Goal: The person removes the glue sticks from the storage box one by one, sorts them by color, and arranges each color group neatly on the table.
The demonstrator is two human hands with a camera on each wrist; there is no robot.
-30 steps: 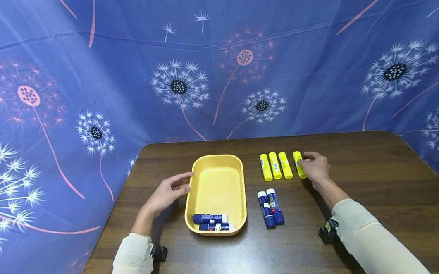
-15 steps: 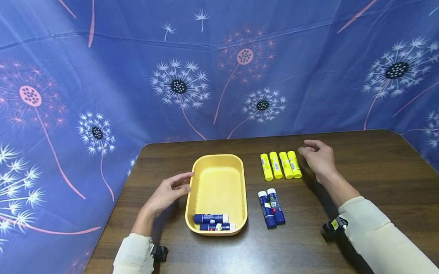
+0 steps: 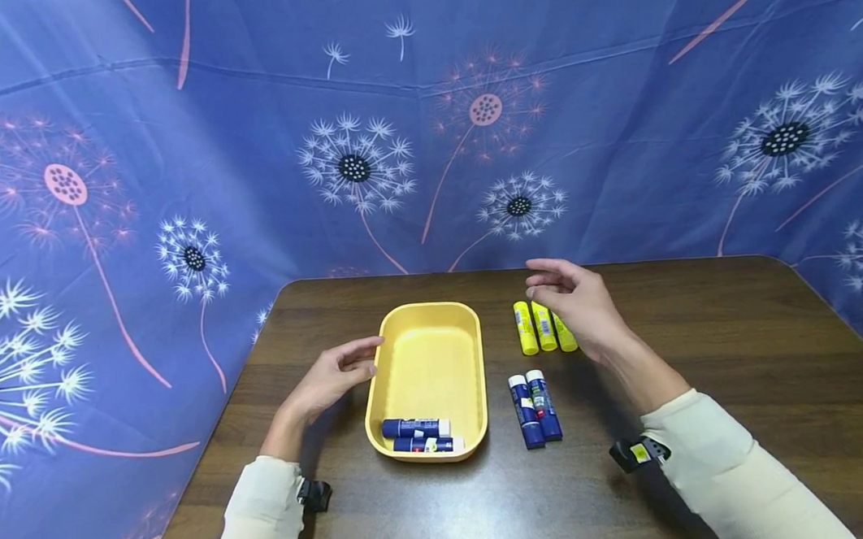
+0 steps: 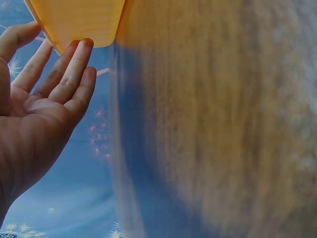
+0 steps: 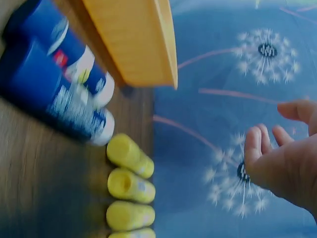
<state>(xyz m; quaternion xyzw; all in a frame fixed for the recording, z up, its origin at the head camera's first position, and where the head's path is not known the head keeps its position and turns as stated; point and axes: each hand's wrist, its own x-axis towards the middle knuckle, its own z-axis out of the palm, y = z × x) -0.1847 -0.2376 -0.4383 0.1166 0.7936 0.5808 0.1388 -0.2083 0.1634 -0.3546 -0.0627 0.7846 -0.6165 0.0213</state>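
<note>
My left hand (image 3: 329, 382) rests at the left wall of a yellow tray (image 3: 429, 367), fingers extended against its side; the left wrist view shows the fingertips at the tray's underside edge (image 4: 81, 22). Two blue glue sticks with white caps (image 3: 415, 428) lie inside at the tray's near end. My right hand (image 3: 582, 309) is raised over a row of yellow glue sticks (image 3: 526, 330), fingers loosely bent and holding nothing. It hides part of the row in the head view, while the right wrist view shows several yellow sticks (image 5: 131, 186) side by side, apart from the hand.
Two more blue glue sticks (image 3: 527, 413) lie together on the brown wooden table (image 3: 415, 514), between the tray and my right forearm. A blue cloth with dandelion prints (image 3: 427, 180) hangs behind the table's far edge. Each wrist wears a small black camera (image 3: 315, 496).
The right hand slid the rightmost yellow glue stick left against the others, let go, lifted off, then moved left over the row. The left hand stayed at the tray.
</note>
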